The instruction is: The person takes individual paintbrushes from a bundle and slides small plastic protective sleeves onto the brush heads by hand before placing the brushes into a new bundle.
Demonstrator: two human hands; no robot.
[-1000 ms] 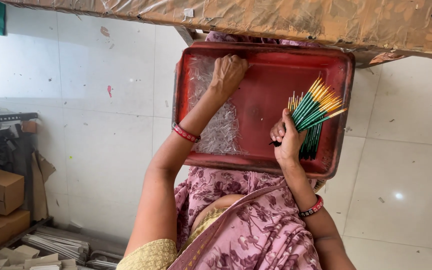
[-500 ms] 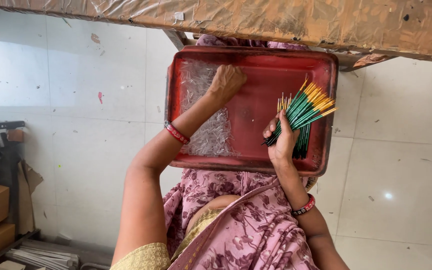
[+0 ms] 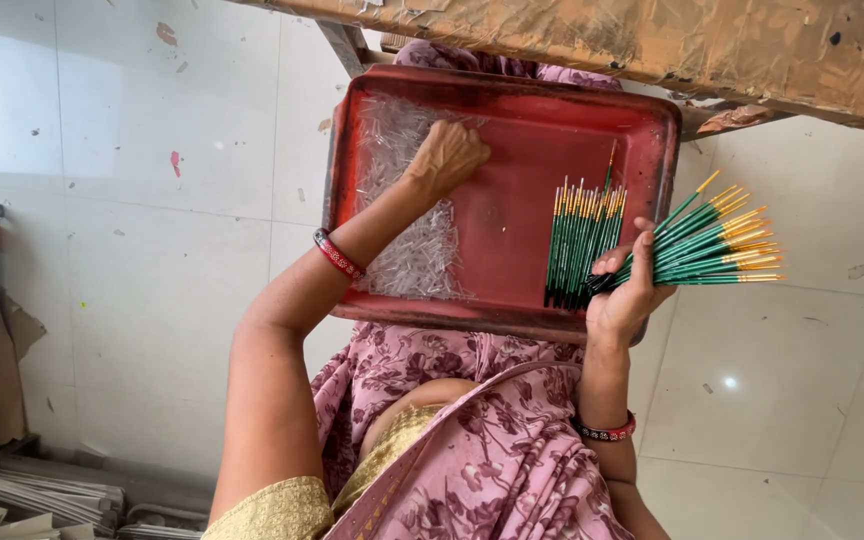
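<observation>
Brushes (image 3: pixel 712 245) fan rightward — tips outward — from right hand (image 3: pixel 624 295).

The tray (image 3: pixel 504 105) looks like painted metal, its red coat dulled and scuffed, with a faint sheen on the bare floor of it. The heap of clear caps (image 3: pixel 414 225) in it reads as thin transparent plastic, glinting in places. The brushes lying in the tray (image 3: pixel 582 245) and the bunch of brushes (image 3: pixel 717 245) gripped in the right hand (image 3: pixel 624 295) have glossy green handles, probably lacquered wood, with shiny golden metal ferrules. The left hand (image 3: pixel 444 160) rests on the caps. The bangles (image 3: pixel 337 255) seem to be smooth glass or plastic. The pink garment (image 3: pixel 492 450) is soft matt printed cloth. The table edge (image 3: pixel 652 40) is rough, worn brown board; the floor tiles (image 3: pixel 102 150) are glossy, stained pale ceramic.
</observation>
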